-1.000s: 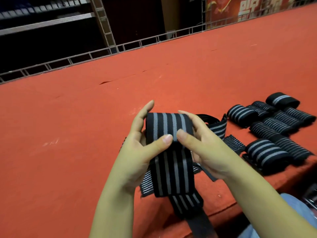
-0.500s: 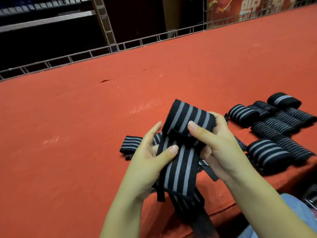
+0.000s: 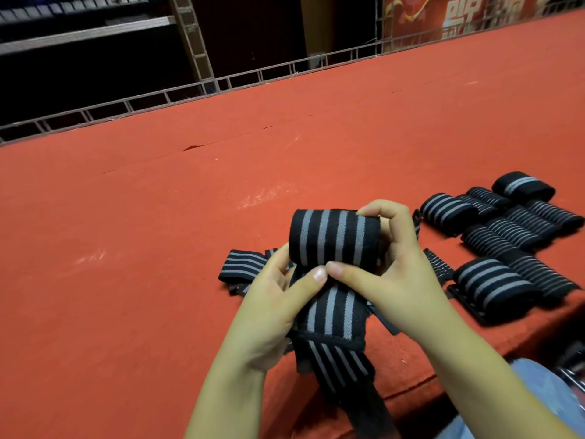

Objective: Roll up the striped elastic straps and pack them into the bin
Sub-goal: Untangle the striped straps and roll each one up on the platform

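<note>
Both hands hold one striped strap (image 3: 332,307) just above the near edge of the red table (image 3: 158,248). The rolled part of it, the roll (image 3: 334,237), sits at the top, its axis running left to right across the view, with the grey stripes wrapping round it. The unrolled tail hangs from the roll toward the person and drops over the table edge.

The left hand (image 3: 272,308) grips the left end of the roll, thumb on the near face and the other fingers curled behind it. The right hand (image 3: 392,270) grips the right end, index finger hooked over the top and thumb pressed on the near face; the two thumbs touch just below the roll. Neither hand is noticeably nearer: the roll lies between them.

As I judge it, the coming move depends on this: the tail leaves the roll on the near side, at right angles to the roll's axis, so further winding means turning the roll toward the person while the thumbs keep the layers tight.

Right of the roll, a cluster of finished rolls (image 3: 503,236) lies on the table. Left of and behind the roll, loose straps (image 3: 240,264) lie flat. No bin is in view, so packing looks a later step.
</note>
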Tool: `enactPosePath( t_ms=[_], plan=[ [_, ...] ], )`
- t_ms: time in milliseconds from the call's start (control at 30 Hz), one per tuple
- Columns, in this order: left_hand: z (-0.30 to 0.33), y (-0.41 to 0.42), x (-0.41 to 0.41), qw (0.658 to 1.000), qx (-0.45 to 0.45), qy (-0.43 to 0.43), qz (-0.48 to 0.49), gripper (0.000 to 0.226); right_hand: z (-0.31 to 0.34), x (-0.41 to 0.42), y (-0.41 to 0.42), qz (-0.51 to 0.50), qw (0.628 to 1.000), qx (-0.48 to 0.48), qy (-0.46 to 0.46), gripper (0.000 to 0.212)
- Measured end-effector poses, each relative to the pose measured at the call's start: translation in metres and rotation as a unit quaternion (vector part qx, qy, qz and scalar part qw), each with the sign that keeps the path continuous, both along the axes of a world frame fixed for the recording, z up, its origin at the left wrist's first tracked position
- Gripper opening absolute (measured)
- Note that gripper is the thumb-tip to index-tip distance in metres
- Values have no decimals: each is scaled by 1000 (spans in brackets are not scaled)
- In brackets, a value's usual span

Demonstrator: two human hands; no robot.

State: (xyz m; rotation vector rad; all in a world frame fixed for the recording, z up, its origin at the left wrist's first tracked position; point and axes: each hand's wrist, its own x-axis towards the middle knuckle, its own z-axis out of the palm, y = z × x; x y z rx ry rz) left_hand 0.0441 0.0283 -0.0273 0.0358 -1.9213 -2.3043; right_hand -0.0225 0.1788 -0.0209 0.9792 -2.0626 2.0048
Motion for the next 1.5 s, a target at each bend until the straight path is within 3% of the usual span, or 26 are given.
enactPosePath(
  t_ms=[167, 233, 300, 433, 500, 600, 767, 867, 1000, 1067, 1200, 1500],
  plan=[
    [-2, 1, 4, 999, -4, -39, -3, 93, -7, 0, 3, 56, 998, 20, 23, 56],
    [2, 6, 1, 998, 9, -52, 41, 96, -12, 2, -1, 77, 996, 25, 47, 56],
    [1, 7, 0, 996, 24, -54, 66, 85, -18, 1, -2, 107, 993, 39, 41, 52],
    [1, 1, 3, 996, 29, -41, 76, 70, -18, -4, 2, 197, 974, -5, -111, 20],
    [2, -4, 5, 998, 31, -25, 54, 66, -18, -9, 3, 182, 967, -37, -176, 25],
    [-1, -10, 6, 999, 31, -9, 17, 77, -22, -12, 2, 194, 950, -20, -245, 27],
    [-6, -13, 6, 998, 29, -31, -37, 76, -24, -14, 14, 215, 936, 40, -275, 46],
    [-14, -11, -1, 998, 27, -60, -13, 69, -29, -15, 19, 179, 946, 37, -267, 49],
    [-20, -2, -14, 995, 50, -72, 46, 77, -39, -15, 21, 80, 968, -40, -235, 48],
    [-24, 9, -20, 994, 69, -69, 56, 62, -45, -18, 24, 37, 971, -60, -227, 49],
    [-34, 35, -30, 992, 64, -106, 37, 39, -54, -21, 39, -24, 985, -5, -171, 49],
    [-40, 91, -82, 992, -18, -123, -2, 33, -57, -51, 106, -98, 979, 96, -151, 50]
  ],
)
